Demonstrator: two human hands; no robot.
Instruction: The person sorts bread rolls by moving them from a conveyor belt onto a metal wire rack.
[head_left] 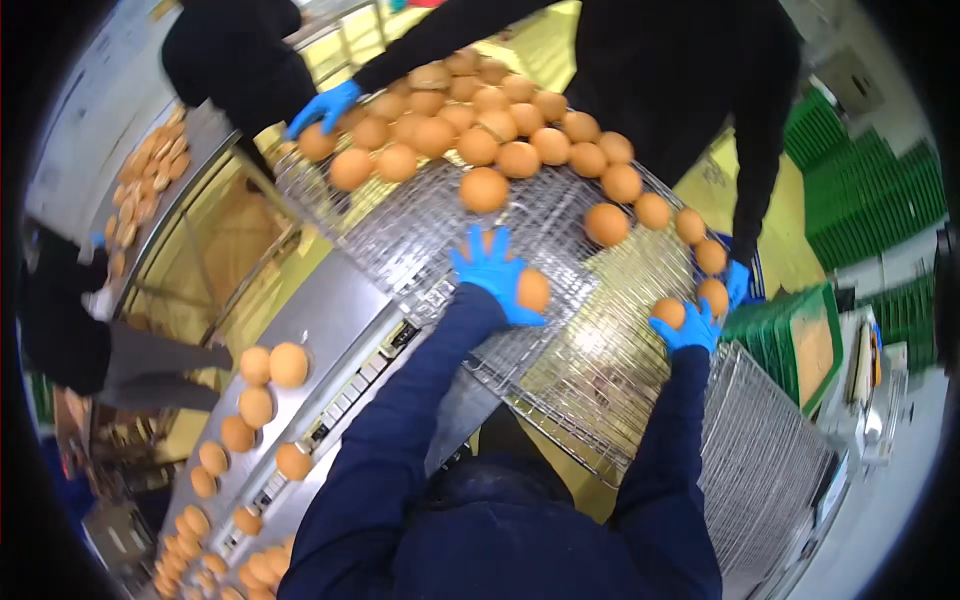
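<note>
Round orange-brown buns (pixel 484 190) lie on a wire rack (pixel 600 370) in front of me. My left hand (pixel 488 272), in a blue glove, is spread flat over the rack's middle. One bun shows partly under its fingers, and another bun (pixel 533 290) sits against its thumb side. At the rack's right part, my right hand (pixel 692 326), also gloved in blue, has its fingers apart. A bun (pixel 668 314) lies between its thumb and fingers, and a further bun (pixel 713 296) is just beyond the fingertips.
Across the rack, a dark-clothed person has one blue-gloved hand (pixel 328 108) by the far-left buns and another (pixel 738 284) at the right edge. A metal conveyor (pixel 300 310) carries buns at left. Stacked wire racks (pixel 765 450) and green crates (pixel 790 350) stand at right.
</note>
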